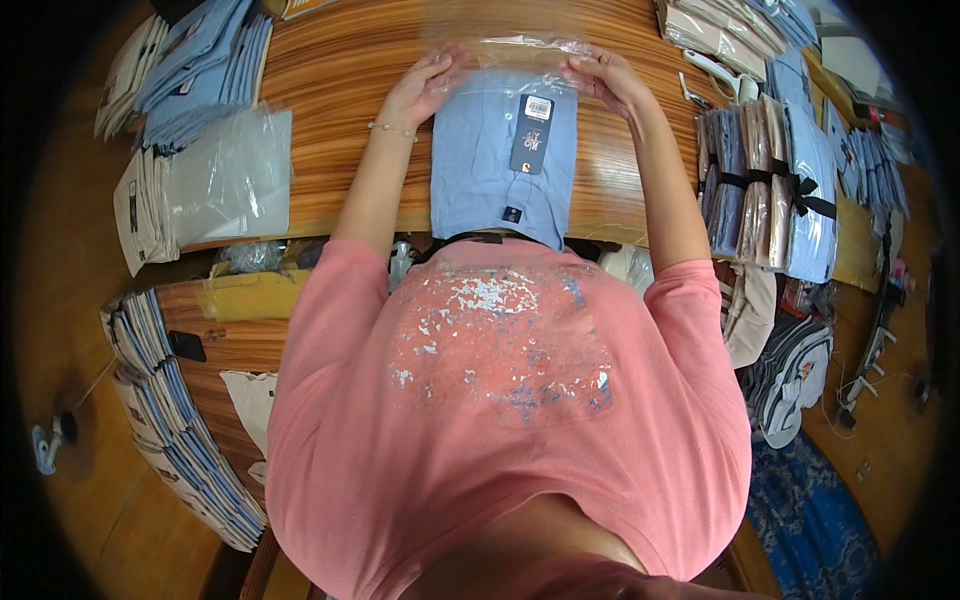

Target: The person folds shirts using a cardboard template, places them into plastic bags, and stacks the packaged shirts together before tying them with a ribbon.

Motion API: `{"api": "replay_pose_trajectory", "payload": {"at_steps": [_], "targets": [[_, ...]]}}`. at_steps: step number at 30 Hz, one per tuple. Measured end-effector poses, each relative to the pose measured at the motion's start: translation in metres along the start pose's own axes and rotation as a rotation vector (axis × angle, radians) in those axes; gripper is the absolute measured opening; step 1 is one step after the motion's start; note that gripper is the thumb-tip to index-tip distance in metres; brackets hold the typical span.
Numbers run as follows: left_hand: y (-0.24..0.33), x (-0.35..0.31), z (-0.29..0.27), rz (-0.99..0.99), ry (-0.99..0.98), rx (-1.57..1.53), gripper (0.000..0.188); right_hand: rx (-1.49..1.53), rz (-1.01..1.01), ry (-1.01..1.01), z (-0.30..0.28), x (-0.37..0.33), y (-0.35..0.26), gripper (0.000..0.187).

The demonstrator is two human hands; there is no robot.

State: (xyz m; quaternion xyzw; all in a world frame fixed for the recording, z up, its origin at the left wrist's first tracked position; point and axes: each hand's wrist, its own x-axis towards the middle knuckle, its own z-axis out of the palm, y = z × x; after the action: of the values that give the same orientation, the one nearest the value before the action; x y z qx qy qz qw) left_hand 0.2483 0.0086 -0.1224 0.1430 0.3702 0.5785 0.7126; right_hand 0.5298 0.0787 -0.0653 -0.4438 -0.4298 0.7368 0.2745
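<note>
Right now, the left hand (432, 82) and the right hand (606, 80) are stretched out over the table (340, 60), 1 on each side of a clear plastic bag (520, 48). The grip of each hand is closed, pinching the bag's edge between thumb and fingers; the left fingertips are somewhat blurred. The bag lies across the far end of a folded blue shirt (465, 160), which rests flat on the table between the forearms, its near end close to the person's chest. Whether the shirt's far end is inside the bag or just under it, I cannot tell. On the shirt lie a long dark tag (530, 140) with a white sticker at its top and, nearer the body, 1 small dark square label (512, 214). A bracelet (392, 128) circles the left wrist.

To the left, a pile of clear sleeves (235, 185) sits beside beige folded clothes (150, 205), with blue folded clothes (195, 75) farther back. Lower down on that side, a long row of folded shirts (185, 420) runs beside a dark flat object (187, 346). To the right, a bundle of wrapped shirts (768, 215) is tied with a black ribbon (806, 197).
</note>
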Motion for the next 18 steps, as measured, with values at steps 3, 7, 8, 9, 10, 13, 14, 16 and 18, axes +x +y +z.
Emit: {"api": "replay_pose_trajectory", "payload": {"at_steps": [3, 7, 8, 9, 10, 13, 14, 16, 18], "targets": [[0.008, -0.009, -0.002, -0.02, -0.011, 0.033, 0.026, -0.227, 0.037, 0.007, -0.02, 0.004, 0.017, 0.021], [0.032, -0.026, 0.024, -0.032, -0.186, 0.006, 0.02, -0.199, -0.035, 0.017, -0.022, -0.008, 0.005, 0.03], [0.031, -0.022, 0.021, 0.002, -0.09, 0.281, 0.023, -0.232, -0.018, 0.038, -0.022, -0.007, 0.004, 0.028], [0.028, -0.012, 0.014, 0.035, 0.005, 0.557, 0.025, -0.265, -0.001, 0.062, -0.023, -0.005, 0.003, 0.027], [0.028, -0.007, 0.006, 0.087, 0.122, 0.837, 0.028, -0.286, -0.011, 0.074, -0.019, 0.007, 0.009, 0.026], [0.01, 0.029, -0.016, 0.35, 0.262, 1.177, 0.024, -0.339, -0.05, 0.146, -0.023, 0.052, 0.045, 0.021], [0.007, 0.034, -0.01, 0.48, 0.346, 1.46, 0.023, -0.341, -0.062, 0.166, -0.027, 0.06, 0.054, 0.02], [0.004, 0.04, -0.013, 0.334, 0.219, 1.237, 0.023, -0.287, -0.043, 0.194, -0.042, 0.077, 0.075, 0.02], [0.001, 0.044, -0.059, 0.308, 0.121, 1.113, 0.024, -0.42, 0.081, 0.047, -0.026, 0.067, 0.054, 0.02]]}}
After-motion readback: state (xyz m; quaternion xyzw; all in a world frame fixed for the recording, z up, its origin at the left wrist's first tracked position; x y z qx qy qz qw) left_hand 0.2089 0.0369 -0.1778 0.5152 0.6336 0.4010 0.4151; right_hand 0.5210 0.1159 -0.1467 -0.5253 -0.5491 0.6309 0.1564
